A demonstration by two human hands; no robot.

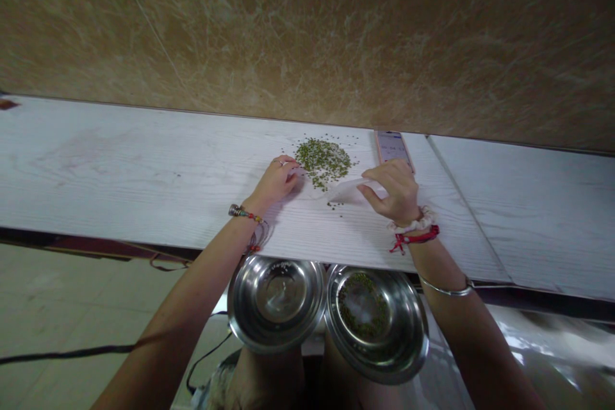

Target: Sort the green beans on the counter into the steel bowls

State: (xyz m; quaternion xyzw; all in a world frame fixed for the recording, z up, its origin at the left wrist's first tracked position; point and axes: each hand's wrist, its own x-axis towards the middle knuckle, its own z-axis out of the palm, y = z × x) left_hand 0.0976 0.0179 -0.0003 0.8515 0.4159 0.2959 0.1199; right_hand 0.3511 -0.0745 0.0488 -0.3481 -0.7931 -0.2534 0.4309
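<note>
A pile of small green beans [323,162] lies on a white wood-grain table [144,173]. My left hand [277,180] rests at the pile's left edge with its fingers curled and pressed together. My right hand [391,191] pinches a white paper sheet [346,191] that lies just right of and below the pile. A few stray beans lie near the sheet's edge. Two steel bowls sit on my lap below the table edge: the left bowl [276,303] looks empty, the right bowl [376,323] holds a thin layer of green beans.
A phone [393,146] with a lit screen lies at the table's far edge, just behind my right hand. A brown marbled wall rises behind the table. A black cable [67,353] runs over the floor at left. A second table panel [528,205] adjoins at right.
</note>
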